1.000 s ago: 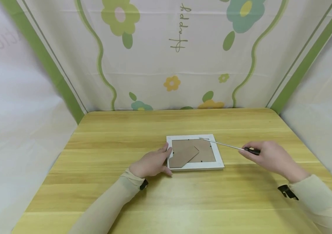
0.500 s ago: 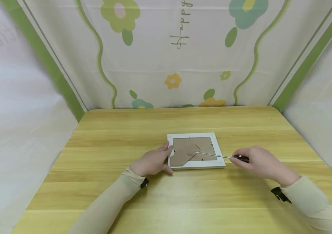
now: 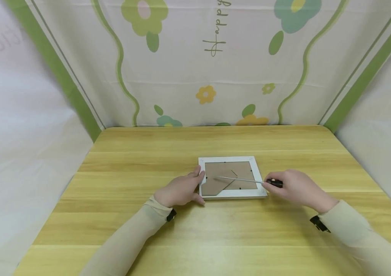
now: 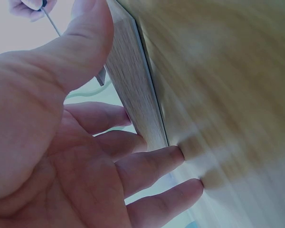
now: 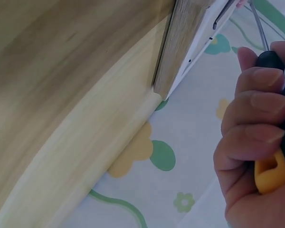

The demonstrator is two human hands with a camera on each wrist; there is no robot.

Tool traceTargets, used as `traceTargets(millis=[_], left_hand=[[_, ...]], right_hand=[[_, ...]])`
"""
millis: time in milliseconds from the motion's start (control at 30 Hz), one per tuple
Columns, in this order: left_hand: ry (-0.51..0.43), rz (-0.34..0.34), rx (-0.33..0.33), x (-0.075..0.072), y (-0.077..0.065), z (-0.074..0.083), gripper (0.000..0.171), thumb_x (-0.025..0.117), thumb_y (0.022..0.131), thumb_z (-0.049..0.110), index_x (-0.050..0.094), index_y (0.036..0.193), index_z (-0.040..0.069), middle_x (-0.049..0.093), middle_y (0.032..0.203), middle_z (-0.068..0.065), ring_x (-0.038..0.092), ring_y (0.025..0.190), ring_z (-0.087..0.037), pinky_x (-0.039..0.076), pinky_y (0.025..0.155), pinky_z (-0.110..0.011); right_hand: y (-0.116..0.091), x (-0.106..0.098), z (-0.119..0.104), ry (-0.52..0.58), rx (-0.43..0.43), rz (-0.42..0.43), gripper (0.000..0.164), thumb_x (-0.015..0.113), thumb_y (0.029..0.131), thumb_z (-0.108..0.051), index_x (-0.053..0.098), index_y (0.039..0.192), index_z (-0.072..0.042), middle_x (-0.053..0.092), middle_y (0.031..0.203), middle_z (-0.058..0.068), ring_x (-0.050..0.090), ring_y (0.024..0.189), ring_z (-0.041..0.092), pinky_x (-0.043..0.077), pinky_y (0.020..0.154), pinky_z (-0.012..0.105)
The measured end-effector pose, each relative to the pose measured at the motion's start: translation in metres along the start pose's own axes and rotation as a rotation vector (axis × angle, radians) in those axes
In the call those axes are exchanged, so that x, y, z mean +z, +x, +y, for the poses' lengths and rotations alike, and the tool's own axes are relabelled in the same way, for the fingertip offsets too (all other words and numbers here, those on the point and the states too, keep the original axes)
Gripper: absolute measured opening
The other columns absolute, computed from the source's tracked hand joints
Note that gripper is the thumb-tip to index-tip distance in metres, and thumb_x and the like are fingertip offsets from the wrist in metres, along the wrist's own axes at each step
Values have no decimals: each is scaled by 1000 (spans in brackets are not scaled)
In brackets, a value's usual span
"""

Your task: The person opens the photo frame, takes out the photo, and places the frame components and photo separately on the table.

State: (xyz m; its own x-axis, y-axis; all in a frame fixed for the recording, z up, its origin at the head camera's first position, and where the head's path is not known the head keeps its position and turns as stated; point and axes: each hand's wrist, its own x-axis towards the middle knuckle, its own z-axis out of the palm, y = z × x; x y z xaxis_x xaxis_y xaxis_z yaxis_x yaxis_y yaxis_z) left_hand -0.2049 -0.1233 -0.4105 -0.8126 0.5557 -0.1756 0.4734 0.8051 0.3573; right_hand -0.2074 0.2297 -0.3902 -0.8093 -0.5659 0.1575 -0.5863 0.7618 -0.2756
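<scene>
A white-bordered picture frame [image 3: 229, 160] lies back-up on the table, showing its brown backing board [image 3: 216, 168] and the stand piece on it. My left hand [image 3: 179, 189] rests against the frame's left edge. In the left wrist view, its fingers [image 4: 152, 171] are fairly straight, some tips touching the wooden side and others the tabletop. My right hand [image 3: 298, 188] grips a screwdriver [image 3: 245, 179] by its black handle, which has a yellow end in the right wrist view. The shaft points left over the backing; whether the tip touches it, I cannot tell.
The frame sits mid-table on a light wooden tabletop [image 3: 130, 161]. Behind it hangs a white cloth [image 3: 178, 69] printed with flowers. Small dark tabs [image 3: 240, 188] stand around the backing's edge. White cloth also hangs at both sides.
The screwdriver has swung from the frame's far border to above the middle of the backing, my right hand moving left with it. My left hand stays at the frame's left edge.
</scene>
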Motion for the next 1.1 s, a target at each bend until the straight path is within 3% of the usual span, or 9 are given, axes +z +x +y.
traceTargets(millis=[267,533,800,933,1100], left_hand=[[7,-5,1,2,2,-2,97,74,85,46,25,155,-1,13,160,-23,31,142,-36,34,112,-43],[4,-3,4,0,1,-3,97,75,85,45,26,155,0,13,160,-22,31,142,-35,33,112,-42],[6,7,11,0,2,-3,96,76,84,44,28,154,-1,15,160,-22,34,141,-36,34,111,-42],[-2,12,13,1,2,-3,97,76,83,44,28,154,-1,16,160,-23,32,142,-37,33,112,-43],[-6,12,4,0,4,-6,97,77,82,43,29,154,-1,16,160,-21,28,143,-40,30,114,-45]], right_hand=[[17,4,-2,-17,-52,3,11,69,93,-32,71,85,-25,50,62,-21,40,49,-2,36,48,22],[27,8,2,-27,-68,-11,9,70,93,-31,72,87,-24,53,65,-21,40,50,-2,35,46,22],[35,9,2,-38,-116,-18,6,72,91,-27,73,88,-22,47,58,-22,35,46,-4,31,43,21],[40,8,4,-54,-168,7,5,74,89,-24,74,87,-20,51,59,-22,35,45,-5,31,43,21],[52,2,4,-151,-302,76,6,77,84,-24,74,83,-19,54,60,-19,36,47,-6,33,42,20]])
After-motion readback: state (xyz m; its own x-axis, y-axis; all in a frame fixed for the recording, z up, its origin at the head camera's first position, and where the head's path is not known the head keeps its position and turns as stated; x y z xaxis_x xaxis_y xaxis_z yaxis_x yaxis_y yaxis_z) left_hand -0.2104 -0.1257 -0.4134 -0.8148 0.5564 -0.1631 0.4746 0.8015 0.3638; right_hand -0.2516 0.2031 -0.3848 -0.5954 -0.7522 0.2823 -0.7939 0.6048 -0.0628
